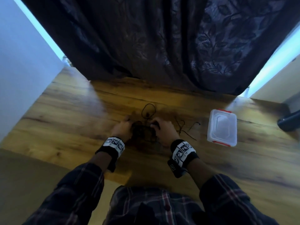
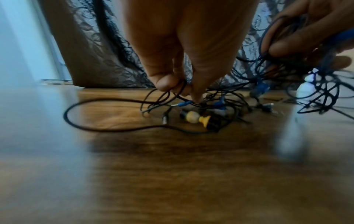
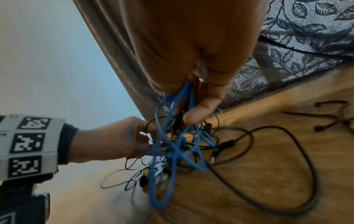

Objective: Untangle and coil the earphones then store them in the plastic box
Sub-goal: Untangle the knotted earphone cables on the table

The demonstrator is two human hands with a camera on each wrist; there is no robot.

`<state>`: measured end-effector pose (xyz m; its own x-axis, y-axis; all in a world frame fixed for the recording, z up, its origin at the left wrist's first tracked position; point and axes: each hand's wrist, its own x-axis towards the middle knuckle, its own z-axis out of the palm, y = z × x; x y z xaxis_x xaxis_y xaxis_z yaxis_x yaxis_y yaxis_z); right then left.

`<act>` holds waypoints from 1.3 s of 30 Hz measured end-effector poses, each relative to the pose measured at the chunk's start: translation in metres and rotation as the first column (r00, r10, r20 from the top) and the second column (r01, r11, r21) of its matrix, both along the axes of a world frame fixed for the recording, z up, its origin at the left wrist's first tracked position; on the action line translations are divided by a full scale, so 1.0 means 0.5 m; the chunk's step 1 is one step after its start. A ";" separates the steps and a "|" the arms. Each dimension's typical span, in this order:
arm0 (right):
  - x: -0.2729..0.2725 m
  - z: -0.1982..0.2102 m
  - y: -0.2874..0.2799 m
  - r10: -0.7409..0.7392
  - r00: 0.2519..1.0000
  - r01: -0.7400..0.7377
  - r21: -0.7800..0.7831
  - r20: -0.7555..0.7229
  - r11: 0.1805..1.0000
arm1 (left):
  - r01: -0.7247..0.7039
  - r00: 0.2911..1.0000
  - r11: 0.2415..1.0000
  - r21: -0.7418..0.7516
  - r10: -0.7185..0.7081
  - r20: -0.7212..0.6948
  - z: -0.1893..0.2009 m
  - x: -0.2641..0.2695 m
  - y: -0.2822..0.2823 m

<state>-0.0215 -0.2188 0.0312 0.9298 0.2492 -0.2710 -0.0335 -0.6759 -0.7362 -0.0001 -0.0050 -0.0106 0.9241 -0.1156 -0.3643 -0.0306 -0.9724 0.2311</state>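
A: What surrounds the tangle?
B: A lidded plastic box (image 1: 222, 127) lies on the wooden surface (image 1: 65, 111) to the right, a dark curtain (image 1: 162, 46) behind.
A: And the hands?
B: The left hand (image 2: 172, 53) pinches black strands of the earphones (image 3: 172, 151); the right hand (image 3: 191, 60) grips a blue cord bundle (image 3: 184, 136) lifted just above the surface.

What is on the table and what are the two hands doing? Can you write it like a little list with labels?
surface: wooden table
tangle: earphones, blue and black cords knotted together
left hand: pinches thin black cords
right hand: holds blue loops, lifted off the table
plastic box: on the person's right, apart from the tangle, nothing seen inside
behind: dark leaf-patterned curtain
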 end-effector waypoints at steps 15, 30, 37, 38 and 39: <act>-0.011 -0.014 -0.045 0.016 1.000 -0.012 0.239 -0.013 0.971 | -0.455 0.681 0.600 -0.658 0.711 0.177 0.140 -0.017 -0.037; -0.006 0.040 -0.089 0.183 0.976 -0.150 -0.255 0.114 0.955 | -0.280 0.772 0.620 -0.733 0.599 0.211 0.160 -0.051 -0.080; 0.044 0.075 -0.025 0.175 0.979 -0.178 0.022 0.102 0.984 | -0.208 0.847 0.641 -0.739 0.496 0.192 0.178 -0.056 -0.107; 0.045 0.072 -0.020 0.177 0.980 -0.180 0.022 0.087 0.984 | -0.200 0.848 0.633 -0.748 0.494 0.192 0.180 -0.056 -0.109; 0.044 0.069 -0.016 0.175 0.982 -0.177 0.032 0.066 0.984 | -0.184 0.850 0.627 -0.757 0.488 0.197 0.180 -0.057 -0.110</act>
<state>0.0007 -0.2269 0.0657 0.8854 0.4192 -0.2009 0.1307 -0.6392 -0.7579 -0.0285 -0.0598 0.0796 0.9866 0.1576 0.0429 0.0392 -0.4838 0.8743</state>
